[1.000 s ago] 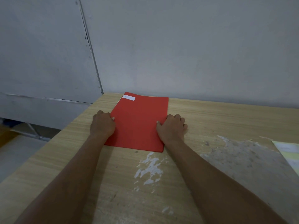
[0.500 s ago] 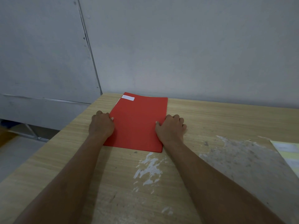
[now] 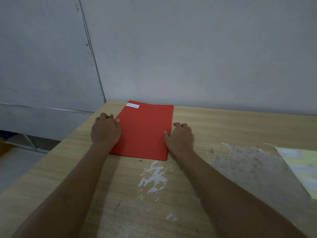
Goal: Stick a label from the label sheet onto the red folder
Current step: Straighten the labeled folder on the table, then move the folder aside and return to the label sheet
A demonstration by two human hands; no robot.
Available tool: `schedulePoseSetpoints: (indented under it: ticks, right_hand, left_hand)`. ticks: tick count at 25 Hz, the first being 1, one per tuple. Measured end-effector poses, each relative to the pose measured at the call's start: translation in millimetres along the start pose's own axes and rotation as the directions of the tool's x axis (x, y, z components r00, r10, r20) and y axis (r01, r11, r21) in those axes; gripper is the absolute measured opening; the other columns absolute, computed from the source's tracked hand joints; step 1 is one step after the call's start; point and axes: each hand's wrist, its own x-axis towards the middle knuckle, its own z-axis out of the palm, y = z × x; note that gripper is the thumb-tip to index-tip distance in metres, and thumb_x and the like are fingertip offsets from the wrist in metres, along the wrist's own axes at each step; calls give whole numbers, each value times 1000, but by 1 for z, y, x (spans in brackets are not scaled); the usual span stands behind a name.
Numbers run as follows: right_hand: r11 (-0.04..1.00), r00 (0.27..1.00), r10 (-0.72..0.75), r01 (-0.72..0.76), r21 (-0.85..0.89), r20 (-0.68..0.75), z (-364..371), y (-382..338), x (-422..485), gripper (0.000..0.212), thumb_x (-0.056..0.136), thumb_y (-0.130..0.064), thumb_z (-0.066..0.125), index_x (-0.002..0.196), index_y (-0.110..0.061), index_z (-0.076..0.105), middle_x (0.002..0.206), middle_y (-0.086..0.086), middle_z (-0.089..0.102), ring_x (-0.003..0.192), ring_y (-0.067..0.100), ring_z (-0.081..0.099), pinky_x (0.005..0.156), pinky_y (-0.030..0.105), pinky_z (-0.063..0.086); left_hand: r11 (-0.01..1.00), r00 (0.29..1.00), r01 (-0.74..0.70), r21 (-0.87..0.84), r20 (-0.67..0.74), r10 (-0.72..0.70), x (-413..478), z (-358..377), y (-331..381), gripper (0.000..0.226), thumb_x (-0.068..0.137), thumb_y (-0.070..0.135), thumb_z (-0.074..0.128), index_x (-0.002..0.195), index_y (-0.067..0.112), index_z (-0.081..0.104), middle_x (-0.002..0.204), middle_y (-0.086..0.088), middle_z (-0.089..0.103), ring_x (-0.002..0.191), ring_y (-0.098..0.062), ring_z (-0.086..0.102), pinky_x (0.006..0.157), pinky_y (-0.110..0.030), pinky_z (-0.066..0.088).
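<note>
The red folder (image 3: 144,131) lies flat on the wooden table, its far end close to the wall. A white label (image 3: 132,105) is stuck near its far left corner. My left hand (image 3: 105,131) holds the folder's left edge, thumb on top and fingers curled beside it. My right hand (image 3: 179,138) holds the right edge the same way. The pale yellow label sheet (image 3: 301,167) lies at the right border of the view, partly cut off, well away from both hands.
The wooden table (image 3: 231,124) has worn, whitish scraped patches (image 3: 154,176) in front of the folder and to the right. A grey wall (image 3: 188,57) stands just behind the table. The table's left edge drops off to the floor (image 3: 15,162).
Both hands and the folder stay where they were; only the view has shifted slightly.
</note>
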Motion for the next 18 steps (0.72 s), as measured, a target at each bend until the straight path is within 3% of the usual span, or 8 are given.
schedulePoseSetpoints:
  ticks: [5, 10, 13, 18]
  right_hand:
    - [969, 970, -205, 220, -116, 128, -28, 34, -32, 59, 91, -45, 49, 142, -16, 44, 140, 7, 49, 128, 26, 43, 105, 41, 37]
    - [955, 961, -172, 216, -201, 217, -80, 97, -81, 64, 97, -53, 33, 151, -18, 33, 159, 6, 29, 148, 25, 21, 119, 43, 22]
    - [955, 961, -155, 205, -213, 230, -115, 138, -110, 64, 98, -54, 28, 151, -21, 32, 161, 4, 25, 150, 23, 15, 120, 41, 20]
    - [961, 976, -128, 166, -220, 176, -160, 189, -137, 62, 97, -48, 27, 150, -18, 37, 160, 5, 29, 150, 20, 17, 122, 38, 17]
  left_hand:
    - [957, 968, -230, -176, 61, 244, -56, -1, 65, 43, 96, 30, 49, 131, 7, 60, 128, -15, 57, 114, -32, 56, 95, -41, 49]
    - [836, 857, -400, -377, 169, 486, -152, -3, 152, 42, 97, 24, 48, 134, 8, 59, 140, -11, 54, 129, -25, 48, 109, -32, 36]
    - [842, 829, -373, -389, 269, 491, -193, -6, 196, 48, 99, 29, 43, 144, 11, 48, 154, -9, 40, 142, -22, 34, 117, -33, 26]
    - [830, 781, -407, -382, 325, 533, -241, -16, 261, 53, 101, 34, 38, 150, 13, 39, 160, -8, 28, 148, -22, 23, 122, -37, 16]
